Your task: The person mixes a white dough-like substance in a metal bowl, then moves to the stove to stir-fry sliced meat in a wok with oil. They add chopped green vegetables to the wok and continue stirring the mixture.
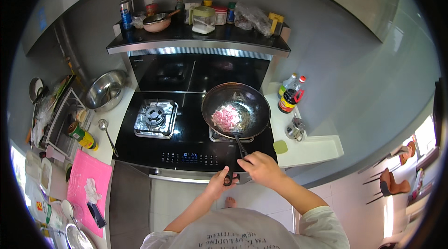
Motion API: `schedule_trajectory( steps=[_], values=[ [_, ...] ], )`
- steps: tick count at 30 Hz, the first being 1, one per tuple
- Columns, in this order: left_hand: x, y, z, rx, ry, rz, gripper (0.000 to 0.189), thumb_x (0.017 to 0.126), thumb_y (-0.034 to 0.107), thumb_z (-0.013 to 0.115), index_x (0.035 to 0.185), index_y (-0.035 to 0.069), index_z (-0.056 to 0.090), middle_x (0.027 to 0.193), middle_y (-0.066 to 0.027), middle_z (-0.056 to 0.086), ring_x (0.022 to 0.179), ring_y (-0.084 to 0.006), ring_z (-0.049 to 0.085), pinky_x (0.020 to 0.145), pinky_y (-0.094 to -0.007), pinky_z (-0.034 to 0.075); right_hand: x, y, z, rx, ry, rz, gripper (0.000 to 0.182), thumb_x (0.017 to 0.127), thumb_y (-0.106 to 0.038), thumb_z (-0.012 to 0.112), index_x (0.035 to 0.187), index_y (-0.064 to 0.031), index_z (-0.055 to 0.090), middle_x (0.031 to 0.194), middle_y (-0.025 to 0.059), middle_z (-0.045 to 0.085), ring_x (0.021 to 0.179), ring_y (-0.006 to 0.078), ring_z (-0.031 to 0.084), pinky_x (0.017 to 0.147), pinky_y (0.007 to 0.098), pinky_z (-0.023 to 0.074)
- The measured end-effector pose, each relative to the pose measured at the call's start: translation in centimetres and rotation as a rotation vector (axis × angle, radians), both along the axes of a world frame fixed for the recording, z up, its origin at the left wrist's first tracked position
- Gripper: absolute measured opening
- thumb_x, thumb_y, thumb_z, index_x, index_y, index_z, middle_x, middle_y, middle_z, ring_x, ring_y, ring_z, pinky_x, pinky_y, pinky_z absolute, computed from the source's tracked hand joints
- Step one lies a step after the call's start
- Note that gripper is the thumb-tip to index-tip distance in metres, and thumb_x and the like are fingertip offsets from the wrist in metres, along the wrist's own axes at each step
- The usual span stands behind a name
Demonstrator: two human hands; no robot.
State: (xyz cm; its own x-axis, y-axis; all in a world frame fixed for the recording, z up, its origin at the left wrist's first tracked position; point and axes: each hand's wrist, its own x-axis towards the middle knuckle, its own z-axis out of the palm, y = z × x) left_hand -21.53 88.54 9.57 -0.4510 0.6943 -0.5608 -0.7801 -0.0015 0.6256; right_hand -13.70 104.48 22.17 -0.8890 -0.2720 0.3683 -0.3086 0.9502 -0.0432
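Observation:
A dark wok (252, 109) sits over the right burner of a black gas stove (190, 109). Pink sliced raw meat (225, 118) lies in its lower left part. My left hand (219, 183) grips the end of the wok's black handle (229, 165). In my right hand (260, 168) is the handle of a dark spatula (240, 145), whose head reaches into the wok just below the meat. The left burner (155, 116), with foil around it, holds no pan.
Sauce bottles (289, 98), a steel cruet (295, 129) and a green pad (280, 146) stand or lie right of the stove. Leftward are a steel bowl (106, 91), a slotted spoon (107, 135) and a pink mat (89, 186). Jars crowd the shelf (199, 44) above.

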Motion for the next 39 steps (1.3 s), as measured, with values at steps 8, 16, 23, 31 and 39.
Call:
schedule_trajectory(
  steps=[8,16,23,31,39],
  values=[
    [0.7,2.5,-0.6,0.216,-0.233,0.105,0.036,0.094,0.035,0.05,0.111,0.003,0.05,0.075,-0.003,0.05,0.055,-0.0112,0.042,0.046,-0.024,0.033,-4.1,3.2,-3.4,-0.055,0.046,0.059,0.034,0.067,-0.008,0.061,0.1,-0.0014,0.062,0.088,0.0094,0.056,0.081,0.0241,0.055,0.069,0.0317,0.0493],
    [0.4,2.7,-0.2,0.119,-0.225,0.041,0.038,0.092,0.042,0.051,0.112,0.01,0.048,0.075,0.0005,0.047,0.053,-0.012,0.038,0.056,-0.0386,0.047,-9.2,5.3,-4.3,-0.12,0.16,-0.17,0.023,0.072,-0.001,0.058,0.094,-0.0037,0.064,0.082,0.0078,0.059,0.076,0.0248,0.057,0.069,0.0342,0.0492],
    [0.2,2.1,-0.6,0.071,-0.199,0.012,0.033,0.09,0.045,0.051,0.096,0.013,0.051,0.073,0.0009,0.05,0.053,-0.0122,0.041,0.049,-0.0284,0.033,-5.9,0.1,1.4,-0.202,0.135,-0.138,0.024,0.071,-0.002,0.061,0.095,-0.0054,0.062,0.083,0.0085,0.06,0.077,0.0263,0.058,0.068,0.0359,0.0488],
    [0.4,2.1,-0.2,0.133,-0.198,0.046,0.031,0.091,0.038,0.054,0.086,0.008,0.047,0.071,-0.0022,0.051,0.056,-0.0117,0.046,0.049,-0.0262,0.038,-13.4,-2.4,-4.9,0.013,0.125,-0.246,0.018,0.07,-0.007,0.058,0.088,-0.0035,0.06,0.072,0.0103,0.053,0.069,0.0273,0.058,0.061,0.0376,0.0491],
    [-0.1,1.1,0.1,0.16,-0.231,0.107,0.029,0.092,0.036,0.054,0.092,0.008,0.045,0.074,-0.005,0.053,0.056,-0.0132,0.046,0.05,-0.0265,0.038,-10.2,8.7,1.4,-0.794,0.315,-0.822,0.019,0.085,-0.012,0.054,0.089,0.0033,0.063,0.071,0.0185,0.065,0.061,0.0272,0.066,0.061,0.0345,0.0516]
  ],
)
